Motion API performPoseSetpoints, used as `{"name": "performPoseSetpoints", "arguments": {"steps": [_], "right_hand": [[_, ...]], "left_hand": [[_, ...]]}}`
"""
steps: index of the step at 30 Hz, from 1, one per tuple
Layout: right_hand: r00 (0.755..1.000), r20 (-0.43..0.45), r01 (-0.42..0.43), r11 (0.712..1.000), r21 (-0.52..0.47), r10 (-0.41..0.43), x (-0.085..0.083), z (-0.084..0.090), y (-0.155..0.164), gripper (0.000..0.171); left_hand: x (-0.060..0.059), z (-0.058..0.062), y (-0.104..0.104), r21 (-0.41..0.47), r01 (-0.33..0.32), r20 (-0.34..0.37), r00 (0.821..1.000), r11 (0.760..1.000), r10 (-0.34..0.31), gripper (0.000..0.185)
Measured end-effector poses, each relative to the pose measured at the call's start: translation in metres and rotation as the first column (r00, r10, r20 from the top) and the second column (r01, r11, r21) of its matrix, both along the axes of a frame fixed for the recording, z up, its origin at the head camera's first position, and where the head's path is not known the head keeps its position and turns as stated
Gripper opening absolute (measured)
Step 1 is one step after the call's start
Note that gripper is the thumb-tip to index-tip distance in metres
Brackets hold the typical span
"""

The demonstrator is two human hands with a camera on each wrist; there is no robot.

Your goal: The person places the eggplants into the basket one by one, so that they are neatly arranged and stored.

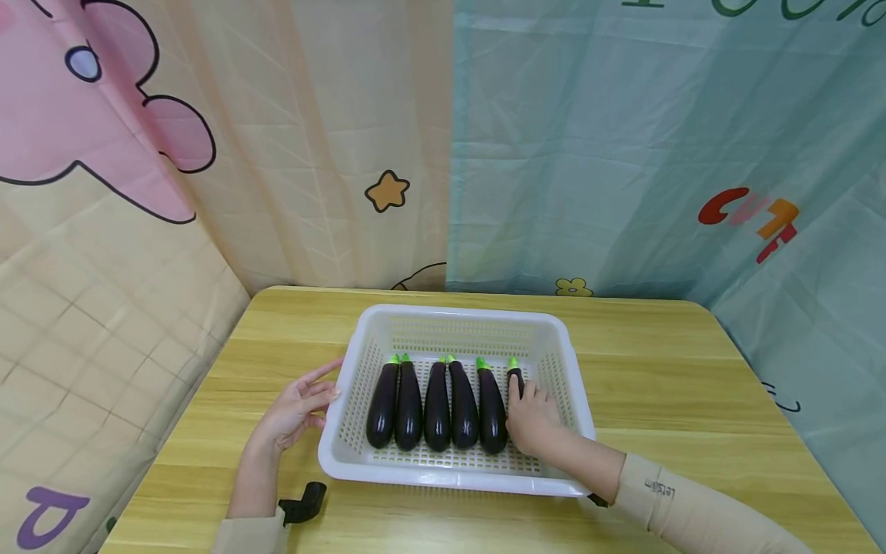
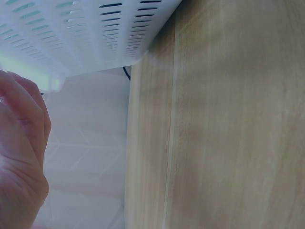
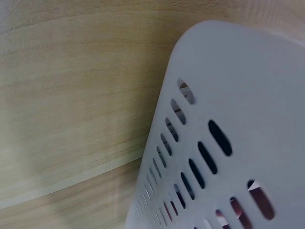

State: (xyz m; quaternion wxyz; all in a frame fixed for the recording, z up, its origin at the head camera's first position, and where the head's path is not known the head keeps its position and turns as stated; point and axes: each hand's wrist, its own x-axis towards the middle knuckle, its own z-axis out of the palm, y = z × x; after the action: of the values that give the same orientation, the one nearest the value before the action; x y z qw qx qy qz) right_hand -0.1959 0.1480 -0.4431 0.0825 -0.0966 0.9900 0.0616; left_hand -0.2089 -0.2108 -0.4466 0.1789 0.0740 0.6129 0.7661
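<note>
Right hand point(image 1: 531, 422) seemingly grips the sixth eggplant point(image 1: 514, 378) in the basket point(image 1: 457, 471), while the open left hand point(image 1: 298, 412) steadies its rim

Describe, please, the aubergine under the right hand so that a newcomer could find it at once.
On the wooden table stands a white perforated basket holding six dark purple aubergines side by side. The one meant lies last on the right. Unlike the other five, it is mostly covered by the right hand, leaving only its green-capped far end showing.
</note>
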Motion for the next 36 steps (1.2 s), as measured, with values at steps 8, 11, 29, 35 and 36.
{"name": "performPoseSetpoints", "arguments": {"steps": [8,11,29,35,36], "right_hand": [[1.0,0.001,-0.003,1.0,0.012,0.003,0.0,0.002,0.0,0.068],[1.0,-0.01,-0.005,1.0,0.017,0.005,0.0,0.004,0.0,0.068],[0.974,-0.22,-0.053,0.999,0.0,0.052,0.003,0.018,0.009,0.059],[0.924,-0.364,-0.127,0.992,-0.016,0.113,0.004,0.034,0.022,0.05],[0.913,-0.389,-0.141,0.99,-0.019,0.123,0.004,0.037,0.024,0.048]], "left_hand": [[0.0,0.002,0.0,-0.007,0.001,-0.008,1.0,1.0,-0.001,0.05],[0.001,0.003,-0.001,0.004,0.009,-0.019,1.0,1.0,-0.009,0.05],[0.001,0.002,0.0,-0.028,0.005,-0.023,1.0,1.0,-0.006,0.051],[0.002,0.006,0.002,-0.127,-0.04,-0.003,0.999,0.991,0.04,0.055],[0.002,0.008,0.003,-0.157,-0.048,-0.005,0.999,0.986,0.048,0.057]]}}
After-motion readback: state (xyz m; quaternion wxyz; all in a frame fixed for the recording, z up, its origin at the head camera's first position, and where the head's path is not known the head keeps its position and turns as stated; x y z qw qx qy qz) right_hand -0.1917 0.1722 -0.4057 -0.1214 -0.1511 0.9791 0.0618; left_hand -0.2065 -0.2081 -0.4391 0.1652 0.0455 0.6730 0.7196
